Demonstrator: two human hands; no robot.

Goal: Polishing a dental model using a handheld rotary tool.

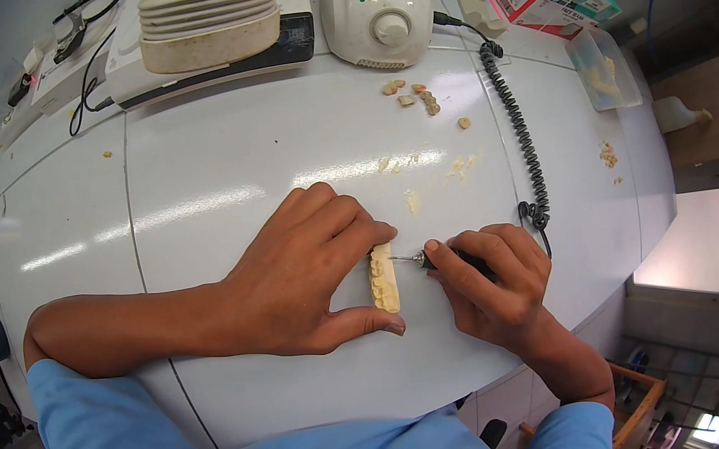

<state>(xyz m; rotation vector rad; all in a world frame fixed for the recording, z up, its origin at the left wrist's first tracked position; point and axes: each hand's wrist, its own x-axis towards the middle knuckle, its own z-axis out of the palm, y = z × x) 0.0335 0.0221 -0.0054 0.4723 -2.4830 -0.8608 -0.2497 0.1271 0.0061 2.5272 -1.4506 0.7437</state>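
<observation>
A narrow, pale yellow plaster dental model (385, 287) stretches between the thumb and fingers of my left hand (296, 265), which grips it at both ends. Tooth shapes show along its left side. My right hand (501, 283) is closed around a black rotary handpiece (473, 264), held like a pen. The thin metal bur (404, 259) points left at the model's right edge, near its upper end. Whether the bur touches the plaster cannot be made out. Both hands are low over the white table (282, 391).
A white control box with a knob (390, 29) stands at the back. Its black coiled cord (514, 111) runs down the right side. Small plaster pieces (430, 102) and yellow dust (462, 167) lie beyond my hands. A ribbed suction hose (209, 25) is at back left, a plastic tub (604, 71) at right.
</observation>
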